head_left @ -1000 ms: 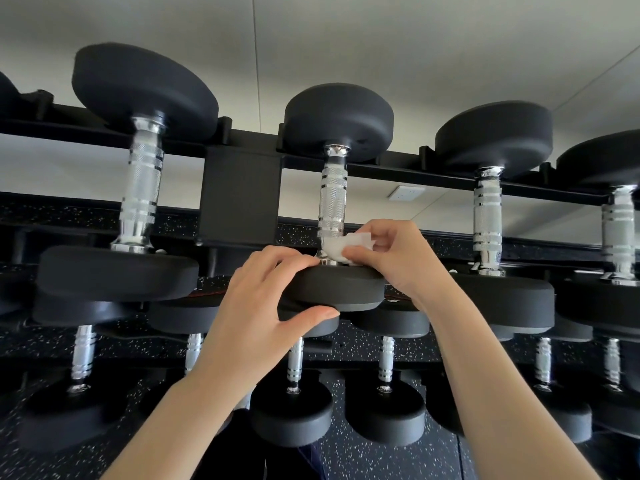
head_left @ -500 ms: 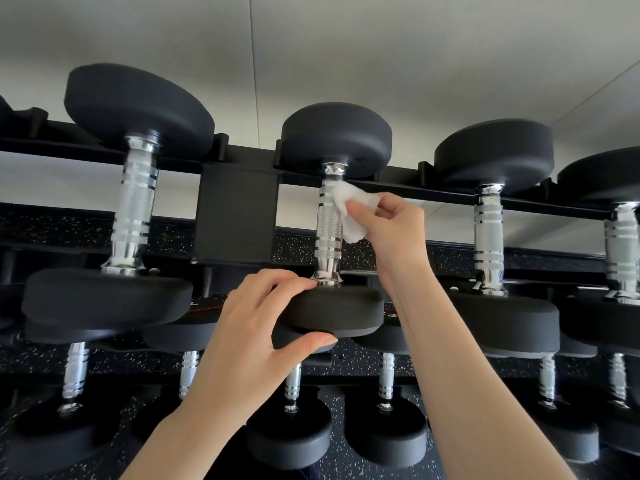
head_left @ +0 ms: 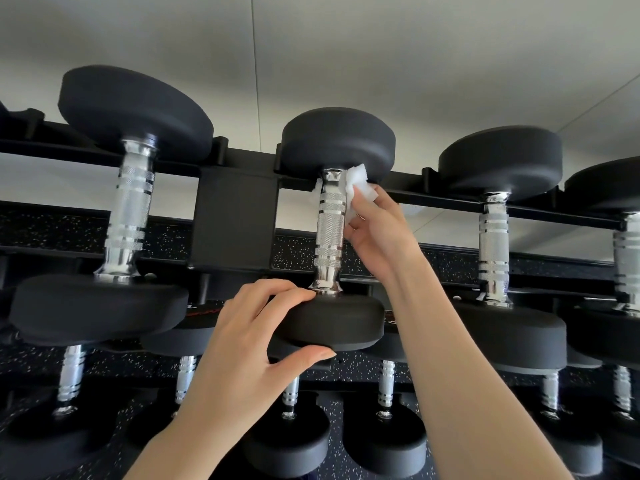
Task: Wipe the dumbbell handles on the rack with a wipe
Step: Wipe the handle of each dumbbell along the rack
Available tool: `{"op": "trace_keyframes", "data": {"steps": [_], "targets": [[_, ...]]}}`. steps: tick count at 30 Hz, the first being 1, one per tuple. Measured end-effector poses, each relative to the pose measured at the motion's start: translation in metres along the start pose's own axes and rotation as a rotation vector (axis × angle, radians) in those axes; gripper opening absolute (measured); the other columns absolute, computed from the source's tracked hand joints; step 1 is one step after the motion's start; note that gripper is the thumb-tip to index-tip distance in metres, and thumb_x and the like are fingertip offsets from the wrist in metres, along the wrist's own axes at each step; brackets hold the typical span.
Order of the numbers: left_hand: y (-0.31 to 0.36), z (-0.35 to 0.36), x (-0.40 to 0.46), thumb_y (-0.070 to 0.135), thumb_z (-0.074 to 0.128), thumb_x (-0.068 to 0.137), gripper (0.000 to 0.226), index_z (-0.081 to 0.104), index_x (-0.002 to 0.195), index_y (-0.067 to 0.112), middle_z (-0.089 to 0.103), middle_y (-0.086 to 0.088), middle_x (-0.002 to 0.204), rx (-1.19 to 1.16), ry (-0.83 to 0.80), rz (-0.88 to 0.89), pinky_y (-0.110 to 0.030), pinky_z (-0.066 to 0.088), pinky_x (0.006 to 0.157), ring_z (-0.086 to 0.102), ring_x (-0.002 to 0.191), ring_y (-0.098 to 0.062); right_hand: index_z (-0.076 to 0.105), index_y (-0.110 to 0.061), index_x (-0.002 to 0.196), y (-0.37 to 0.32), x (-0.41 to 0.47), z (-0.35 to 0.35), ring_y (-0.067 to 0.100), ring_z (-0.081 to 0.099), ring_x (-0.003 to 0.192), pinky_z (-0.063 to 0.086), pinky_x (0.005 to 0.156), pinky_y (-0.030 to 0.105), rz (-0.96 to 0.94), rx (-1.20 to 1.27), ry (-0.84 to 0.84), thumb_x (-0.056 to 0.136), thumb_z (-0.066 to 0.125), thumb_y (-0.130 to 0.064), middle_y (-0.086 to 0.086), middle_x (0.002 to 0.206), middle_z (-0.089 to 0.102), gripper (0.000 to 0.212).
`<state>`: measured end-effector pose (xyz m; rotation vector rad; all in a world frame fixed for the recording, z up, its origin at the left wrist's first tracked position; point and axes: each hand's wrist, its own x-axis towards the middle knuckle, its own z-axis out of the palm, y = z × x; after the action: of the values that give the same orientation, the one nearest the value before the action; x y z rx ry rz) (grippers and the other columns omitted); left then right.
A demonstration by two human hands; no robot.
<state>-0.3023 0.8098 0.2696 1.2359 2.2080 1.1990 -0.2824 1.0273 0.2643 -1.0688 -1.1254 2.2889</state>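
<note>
Pressing wipe (head_left: 358,190) against handle (head_left: 329,230), right hand (head_left: 379,237); no readable labels.

The right hand (head_left: 377,233) hides most of the wipe (head_left: 356,188) and its own fingertips behind the handle (head_left: 329,233), while the far-right dumbbell (head_left: 623,258) is cut by the frame edge.

Head view, upward, close to rack (head_left: 235,209)

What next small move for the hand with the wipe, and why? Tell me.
Probably slide the wipe back down the handle. The right hand holds it at the handle's top end, under the upper head, while the left hand grips the lower head, steadying it.
</note>
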Motion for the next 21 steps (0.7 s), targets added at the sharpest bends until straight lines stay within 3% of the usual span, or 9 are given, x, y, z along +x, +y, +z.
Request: {"op": "trace_keyframes", "data": {"steps": [6,8,12,16,21], "targets": [[0.001,0.000,0.000,0.056,0.060,0.076,0.047,0.055,0.116,0.033,0.048,0.023,0.115,-0.004,0.010,0.005,-0.041,0.045,0.091,0.049,0.111,-0.005,0.049,-0.012,0.089,0.007,-0.002,-0.007,0.010,0.060,0.057,0.055,0.060,0.026,0.068,0.064,-0.110,0.098,0.040,-0.003,-0.001,0.068,0.064,0.015],[0.000,0.000,0.000,0.057,0.061,0.075,0.047,0.054,0.116,0.034,0.047,0.024,0.116,-0.003,0.007,0.005,-0.040,0.043,0.091,0.049,0.111,-0.005,0.048,-0.011,0.089,0.008,-0.003,-0.008,0.009,0.060,0.056,0.054,0.064,0.028,0.062,0.058,-0.118,0.098,0.039,-0.002,-0.002,0.064,0.064,0.015],[-0.001,0.001,0.000,0.057,0.060,0.076,0.047,0.054,0.116,0.034,0.047,0.024,0.116,-0.002,0.005,0.000,-0.038,0.042,0.092,0.049,0.112,-0.006,0.047,-0.010,0.089,0.009,-0.004,-0.006,0.006,0.059,0.052,0.055,0.058,0.023,0.034,0.051,-0.110,0.097,0.038,0.003,-0.003,0.061,0.063,0.018],[0.000,0.000,0.000,0.058,0.060,0.076,0.047,0.055,0.116,0.033,0.048,0.022,0.115,-0.004,0.005,-0.001,-0.040,0.044,0.092,0.049,0.112,-0.007,0.048,-0.010,0.086,0.013,-0.008,-0.006,0.011,0.060,0.059,0.055,0.059,0.024,-0.012,0.062,-0.084,0.096,0.040,0.002,0.004,0.072,0.061,0.018],[-0.001,0.000,0.000,0.057,0.060,0.077,0.048,0.057,0.116,0.030,0.047,0.023,0.116,0.007,0.005,0.004,-0.034,0.040,0.093,0.048,0.112,-0.003,0.048,-0.008,0.089,0.014,-0.010,-0.008,0.017,0.064,0.069,0.056,0.065,0.030,-0.032,0.127,-0.103,0.095,0.048,-0.012,0.008,0.080,0.064,0.007]]}}
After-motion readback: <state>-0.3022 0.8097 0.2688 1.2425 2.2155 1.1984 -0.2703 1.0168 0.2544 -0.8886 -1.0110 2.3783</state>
